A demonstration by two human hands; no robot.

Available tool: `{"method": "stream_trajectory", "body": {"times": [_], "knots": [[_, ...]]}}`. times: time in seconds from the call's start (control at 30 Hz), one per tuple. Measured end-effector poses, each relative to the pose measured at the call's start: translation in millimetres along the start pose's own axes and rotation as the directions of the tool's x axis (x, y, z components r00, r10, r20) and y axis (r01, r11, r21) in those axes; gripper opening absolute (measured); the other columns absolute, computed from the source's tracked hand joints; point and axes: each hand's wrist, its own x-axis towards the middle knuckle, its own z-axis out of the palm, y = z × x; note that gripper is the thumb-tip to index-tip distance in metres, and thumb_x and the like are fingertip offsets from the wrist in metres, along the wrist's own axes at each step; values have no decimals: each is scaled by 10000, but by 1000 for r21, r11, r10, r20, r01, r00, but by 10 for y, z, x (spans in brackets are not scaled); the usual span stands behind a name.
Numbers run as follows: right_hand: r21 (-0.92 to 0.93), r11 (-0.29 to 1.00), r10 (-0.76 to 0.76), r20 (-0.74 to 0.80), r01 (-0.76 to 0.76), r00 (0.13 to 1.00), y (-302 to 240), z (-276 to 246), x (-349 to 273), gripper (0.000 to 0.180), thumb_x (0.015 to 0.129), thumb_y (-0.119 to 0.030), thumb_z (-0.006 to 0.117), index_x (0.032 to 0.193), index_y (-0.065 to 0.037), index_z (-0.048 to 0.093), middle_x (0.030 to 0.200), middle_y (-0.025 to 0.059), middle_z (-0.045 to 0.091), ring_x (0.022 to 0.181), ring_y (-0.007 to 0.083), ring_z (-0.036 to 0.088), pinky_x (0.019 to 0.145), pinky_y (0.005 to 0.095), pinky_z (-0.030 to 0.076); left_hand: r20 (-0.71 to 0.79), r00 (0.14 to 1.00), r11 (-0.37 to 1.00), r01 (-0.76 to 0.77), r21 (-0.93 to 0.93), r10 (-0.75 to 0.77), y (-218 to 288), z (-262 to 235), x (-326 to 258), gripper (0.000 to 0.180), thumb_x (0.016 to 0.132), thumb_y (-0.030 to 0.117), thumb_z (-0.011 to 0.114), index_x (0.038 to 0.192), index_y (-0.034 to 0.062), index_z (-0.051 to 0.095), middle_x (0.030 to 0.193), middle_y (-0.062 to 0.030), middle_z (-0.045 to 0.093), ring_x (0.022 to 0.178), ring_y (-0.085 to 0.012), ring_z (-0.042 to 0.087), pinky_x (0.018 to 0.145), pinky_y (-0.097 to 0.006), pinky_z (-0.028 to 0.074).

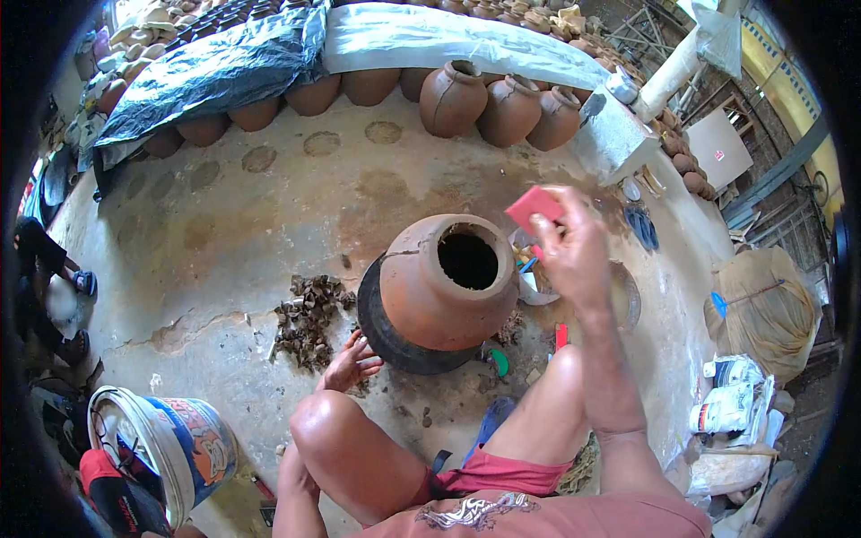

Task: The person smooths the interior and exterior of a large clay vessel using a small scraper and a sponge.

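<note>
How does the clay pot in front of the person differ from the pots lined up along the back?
The clay pot being worked on lies tilted on a dark ring, mouth toward the camera; the row of pots stands upright. It sits alone near the right hand holding a red pad; the row touches. Both are reddish-brown clay.

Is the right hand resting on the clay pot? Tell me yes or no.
No. The right hand is raised beside the clay pot, holding a red flat piece clear of it.
</note>
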Motion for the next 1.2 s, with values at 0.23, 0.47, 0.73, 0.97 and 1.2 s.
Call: {"method": "stream_trajectory", "body": {"times": [0.23,0.47,0.73,0.97,1.2], "knots": [[-53,998,36,32,-35,999,-12,664,-41,241,967,-104,658,1191,-17,682,887,286,738,880,475,739,757,544,583,11,993,993,-116,-27,116,590,50,-385,801,1117,424,560,1732,287,66,1626,-269,429,1257,-356,663,1012,-463,576],[-247,966,90,61,-72,994,129,797,-86,144,919,-88,652,1018,15,659,794,310,710,811,485,733,726,565,585,60,775,575,-516,635,629,2000,1143,-2233,606,1113,275,590,1644,53,401,1563,-195,563,1446,-279,535,1176,-404,442],[-194,975,119,46,-108,992,76,953,-88,148,894,-74,636,992,34,659,829,301,722,814,483,736,724,563,600,39,515,361,-650,669,856,1203,2588,-1572,699,1041,210,670,1625,-39,378,1640,-230,469,1537,-299,427,1278,-431,303],[-169,985,37,25,-33,999,104,1034,-84,146,912,-64,630,1000,45,668,807,292,716,813,478,734,717,553,596,-62,414,295,-528,797,908,865,2835,-832,685,1069,309,627,1647,37,381,1698,-208,386,1615,-406,245,1304,-482,204],[-112,994,22,52,-16,998,89,1089,-88,101,961,-72,635,966,24,667,766,293,700,785,491,721,695,560,572,-89,412,300,-484,822,907,845,2888,-813,677,1041,352,656,1636,113,441,1692,-206,394,1618,-416,225,1299,-522,187]]}}
